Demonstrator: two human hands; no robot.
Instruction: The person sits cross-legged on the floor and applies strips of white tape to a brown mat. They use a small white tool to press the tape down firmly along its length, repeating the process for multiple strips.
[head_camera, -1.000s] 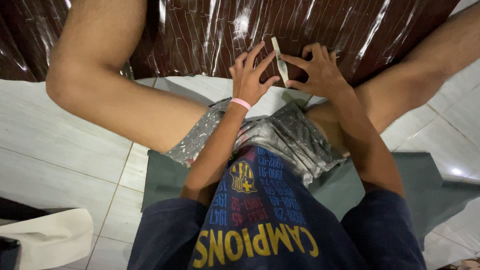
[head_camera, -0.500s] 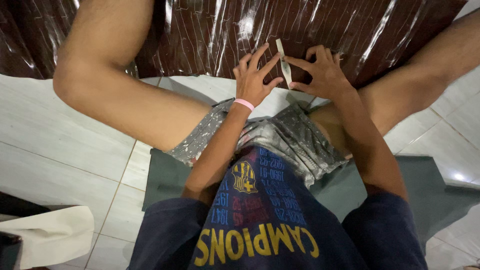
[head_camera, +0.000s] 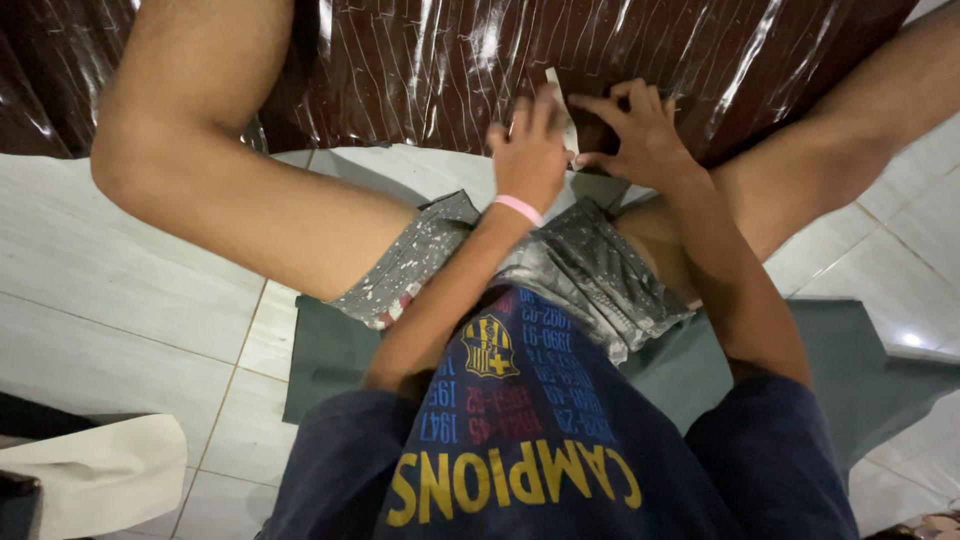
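Note:
I sit on the floor with my legs spread. Both hands meet at the near edge of a glossy dark brown sheet (head_camera: 420, 60) wrapped in shiny film. My left hand (head_camera: 528, 150), with a pink wristband, presses its fingers against a thin pale strip (head_camera: 560, 100) that stands on edge on the sheet. My right hand (head_camera: 640, 135) rests beside it, fingers spread on the sheet and thumb touching the strip's lower end. The strip's lower part is hidden between my hands.
A grey-green cloth (head_camera: 320, 360) lies under me on the white tiled floor (head_camera: 110, 300). A cream folded cloth (head_camera: 95, 475) sits at the lower left. My left knee (head_camera: 190, 130) and right leg (head_camera: 850, 130) flank the sheet.
My left hand has moved from an open spread beside the strip to closing up against it. My right hand stayed on the other side.

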